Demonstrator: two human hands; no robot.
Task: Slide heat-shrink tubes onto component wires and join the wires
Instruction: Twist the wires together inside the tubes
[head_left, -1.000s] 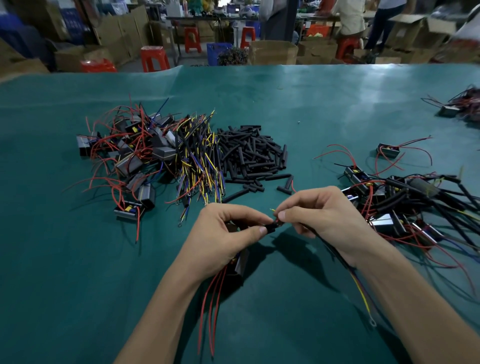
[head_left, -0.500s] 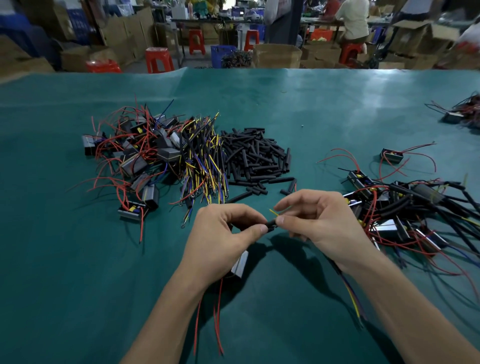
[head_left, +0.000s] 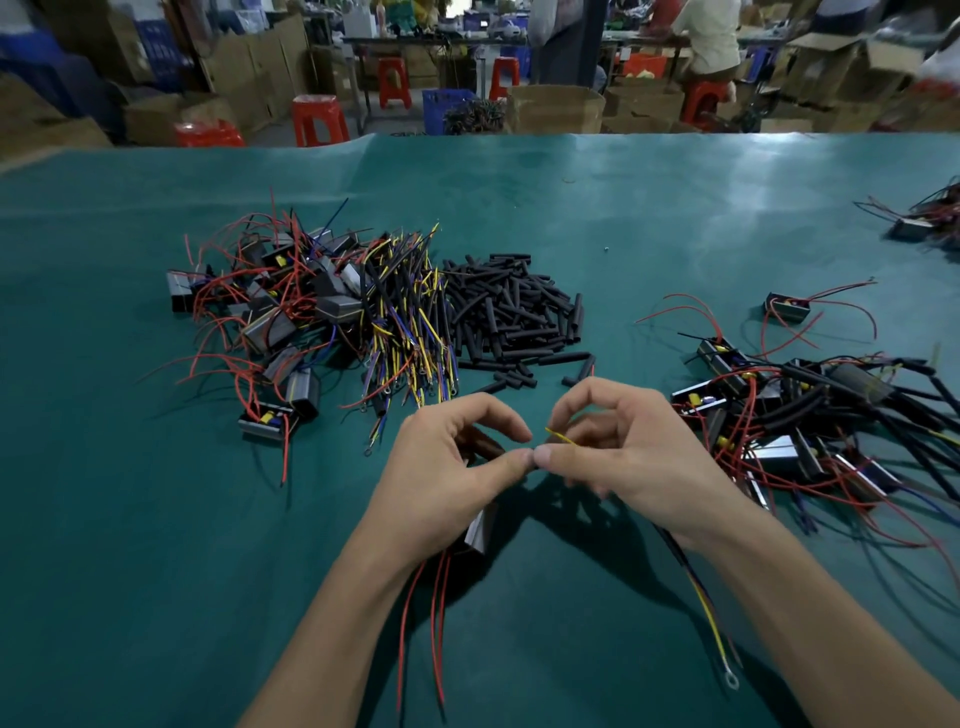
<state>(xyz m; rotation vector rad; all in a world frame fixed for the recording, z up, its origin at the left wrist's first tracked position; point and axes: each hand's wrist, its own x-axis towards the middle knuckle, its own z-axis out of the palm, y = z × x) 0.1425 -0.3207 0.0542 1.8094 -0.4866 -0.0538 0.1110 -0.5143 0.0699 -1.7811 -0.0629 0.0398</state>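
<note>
Centre of the frame: the left hand (head_left: 447, 467) and the right hand (head_left: 623, 457) are meeting thumb tip to thumb tip above the green table (head_left: 130, 545). The left hand is pinching a dark tube (head_left: 485, 447) between thumb and forefinger, with a small grey component (head_left: 480, 530) lying under its palm and red leads (head_left: 436, 613) trailing toward the lower edge. The right hand is pinching a yellow wire (head_left: 561, 438), whose bare end is sticking up and left between the fingers (whether it is entering the tube cannot be told); a black-sheathed cable (head_left: 696, 587) is running from under this hand toward the lower right, ending in a ring terminal (head_left: 731, 678).

Upper centre: a heap of black heat-shrink tubes (head_left: 514, 312) is lying just right of a bundle of yellow, blue and black wires (head_left: 405, 322). Left of that, a pile of components (head_left: 270, 317) with red leads is resting on the table. Right of the frame: a tangle of finished pieces (head_left: 810, 415) is spreading toward the edge, with one lone component (head_left: 787, 307) above it.
</note>
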